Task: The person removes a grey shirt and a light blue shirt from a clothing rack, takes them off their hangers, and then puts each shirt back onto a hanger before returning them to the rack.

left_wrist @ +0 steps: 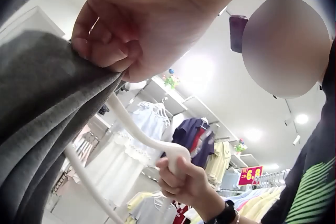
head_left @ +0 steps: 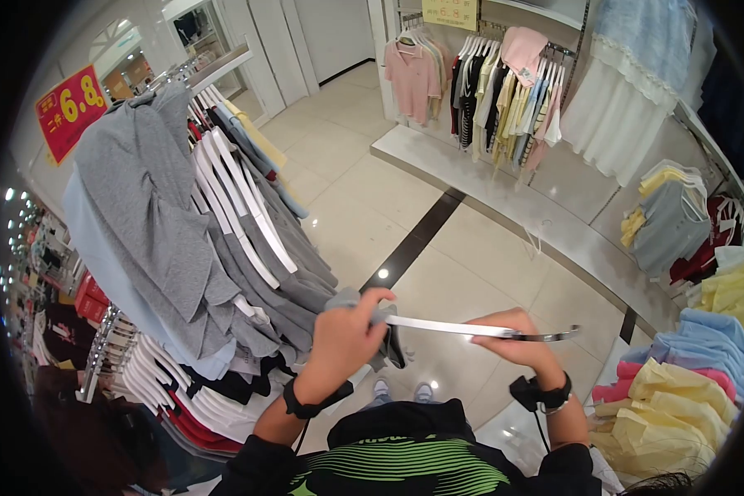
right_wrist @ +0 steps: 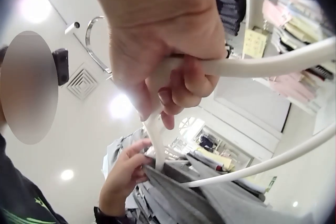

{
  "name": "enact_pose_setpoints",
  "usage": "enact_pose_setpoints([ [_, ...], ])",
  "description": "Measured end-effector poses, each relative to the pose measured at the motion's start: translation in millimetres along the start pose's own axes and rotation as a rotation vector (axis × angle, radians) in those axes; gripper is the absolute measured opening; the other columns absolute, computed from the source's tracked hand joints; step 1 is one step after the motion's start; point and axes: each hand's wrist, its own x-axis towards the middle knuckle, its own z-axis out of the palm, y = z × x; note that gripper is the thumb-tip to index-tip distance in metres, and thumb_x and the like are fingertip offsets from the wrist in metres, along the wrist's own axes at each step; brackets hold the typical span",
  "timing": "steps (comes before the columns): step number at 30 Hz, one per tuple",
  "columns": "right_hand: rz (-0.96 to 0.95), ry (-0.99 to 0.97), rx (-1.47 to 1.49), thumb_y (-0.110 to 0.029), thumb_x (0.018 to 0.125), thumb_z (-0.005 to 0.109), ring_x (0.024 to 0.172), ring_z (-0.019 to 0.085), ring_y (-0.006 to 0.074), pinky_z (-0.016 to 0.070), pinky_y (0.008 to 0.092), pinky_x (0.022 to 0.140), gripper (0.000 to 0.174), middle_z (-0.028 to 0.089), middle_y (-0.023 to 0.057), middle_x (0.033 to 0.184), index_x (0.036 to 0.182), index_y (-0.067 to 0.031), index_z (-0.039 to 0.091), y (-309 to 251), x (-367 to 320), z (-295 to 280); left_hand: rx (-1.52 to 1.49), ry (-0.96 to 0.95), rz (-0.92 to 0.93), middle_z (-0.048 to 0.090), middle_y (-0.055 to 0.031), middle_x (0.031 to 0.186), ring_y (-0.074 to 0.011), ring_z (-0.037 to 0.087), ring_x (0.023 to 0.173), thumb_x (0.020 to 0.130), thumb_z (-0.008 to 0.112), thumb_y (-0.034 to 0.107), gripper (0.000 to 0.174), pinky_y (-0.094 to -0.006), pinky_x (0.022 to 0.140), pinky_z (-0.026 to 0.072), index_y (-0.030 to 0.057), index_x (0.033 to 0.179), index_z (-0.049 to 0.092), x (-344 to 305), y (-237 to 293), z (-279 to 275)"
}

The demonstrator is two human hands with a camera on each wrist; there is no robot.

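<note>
My right hand point(head_left: 511, 337) grips a white clothes hanger point(head_left: 438, 326) close to its metal hook point(head_left: 554, 336), fingers curled round the neck. In the right wrist view the hook point(right_wrist: 93, 45) sticks out beside the hand. My left hand point(head_left: 341, 343) pinches the edge of a grey garment point(left_wrist: 37, 82), which hangs in folds in the left wrist view. One arm of the hanger point(left_wrist: 137, 127) runs up to the pinched cloth; its end is hidden there. The lower bar point(right_wrist: 257, 162) also passes behind the grey cloth.
A rack of grey clothes point(head_left: 157, 207) on white hangers stands at left, close to my left hand. Folded yellow shirts point(head_left: 670, 405) and blue ones point(head_left: 703, 347) lie at right. Across the tiled floor point(head_left: 347, 182), a low white ledge point(head_left: 471, 178) runs beneath hanging clothes.
</note>
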Motion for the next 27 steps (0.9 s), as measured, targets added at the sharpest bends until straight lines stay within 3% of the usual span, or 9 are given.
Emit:
enact_pose_setpoints([
  [2,-0.071,-0.088,0.048,-0.009,0.076,0.066,0.059,0.058,0.0124,0.0454,0.0233,0.056,0.015,0.064,0.0081,0.071,0.088,-0.0005,0.065,2.8,14.1,20.2,-0.002,-0.060,0.077,0.047,-0.0071,0.047,-0.0274,0.052,0.045,0.071,0.058,0.008,0.032,-0.0376,0.045,0.0386,0.0155,0.102,0.052,-3.8,10.6,13.8],
  [4,-0.073,-0.161,0.048,-0.009,0.076,0.065,0.060,0.059,0.0123,0.0454,0.0232,0.056,0.015,0.065,0.0082,0.072,0.089,-0.0007,0.065,5.7,25.1,36.8,-0.048,-0.041,0.238,0.046,-0.0064,0.047,-0.0247,0.052,0.046,0.068,0.060,0.008,0.031,-0.0341,0.043,0.0372,0.0132,0.098,0.057,-5.9,19.4,27.8],
  [6,-0.024,-0.210,0.098,-0.009,0.077,0.064,0.057,0.056,0.0127,0.0438,0.0249,0.055,0.011,0.064,0.0079,0.070,0.086,-0.0045,0.065,11.0,32.6,47.1,0.008,-0.095,0.193,0.050,-0.0039,0.056,-0.0229,0.053,0.053,0.068,0.060,0.009,0.027,-0.0324,0.051,0.0387,0.0129,0.095,0.059,-4.9,18.5,25.4],
  [8,0.088,-0.231,0.195,-0.010,0.077,0.065,0.060,0.055,0.0091,0.0428,0.0236,0.056,0.014,0.064,0.0061,0.070,0.089,-0.0035,0.065,20.3,29.8,48.3,0.248,0.110,0.401,0.052,-0.0015,0.067,-0.0196,0.052,0.061,0.071,0.062,0.014,0.019,-0.0304,0.060,0.0381,0.0123,0.089,0.059,0.2,3.8,17.7],
  [10,0.081,-0.091,0.399,-0.010,0.077,0.066,0.063,0.053,0.0061,0.0419,0.0221,0.057,0.017,0.063,0.0036,0.070,0.093,-0.0024,0.066,24.2,26.0,48.5,0.278,0.140,0.399,0.052,-0.0011,0.070,-0.0186,0.052,0.063,0.071,0.063,0.019,0.018,-0.0298,0.063,0.0373,0.0123,0.088,0.059,-0.1,1.9,2.1],
  [12,0.069,-0.086,0.429,-0.010,0.078,0.066,0.065,0.053,0.0055,0.0419,0.0215,0.058,0.020,0.064,0.0027,0.072,0.096,-0.0016,0.066,19.2,30.5,49.4,0.308,0.162,0.401,0.051,-0.0007,0.073,-0.0175,0.051,0.065,0.072,0.064,0.023,0.019,-0.0291,0.065,0.0365,0.0122,0.087,0.059,-4.7,-2.0,-2.3],
  [14,0.115,-0.195,0.342,-0.010,0.077,0.067,0.065,0.054,0.0058,0.0425,0.0212,0.059,0.020,0.065,0.0034,0.074,0.095,-0.0013,0.066,12.6,36.9,47.6,0.340,-0.111,0.255,0.051,-0.0019,0.071,-0.0188,0.051,0.064,0.072,0.064,0.029,0.027,-0.0302,0.064,0.0374,0.0124,0.093,0.060,-15.9,-10.0,4.7],
  [17,0.072,-0.227,0.330,-0.010,0.077,0.067,0.065,0.054,0.0058,0.0425,0.0211,0.059,0.020,0.065,0.0039,0.074,0.095,-0.0013,0.066,4.3,44.1,46.1,0.257,-0.175,0.221,0.050,-0.0028,0.071,-0.0200,0.052,0.065,0.072,0.065,0.027,0.031,-0.0318,0.063,0.0381,0.0125,0.099,0.060,-16.9,-15.5,3.3],
  [27,0.078,-0.152,0.302,-0.012,0.077,0.067,0.064,0.054,0.0055,0.0428,0.0218,0.058,0.021,0.065,0.0031,0.073,0.095,-0.0014,0.066,6.9,39.8,35.5,0.238,-0.050,0.313,0.052,-0.0023,0.072,-0.0208,0.052,0.066,0.070,0.065,0.021,0.029,-0.0313,0.059,0.0395,0.0102,0.097,0.062,-14.4,-28.2,-25.8],
])
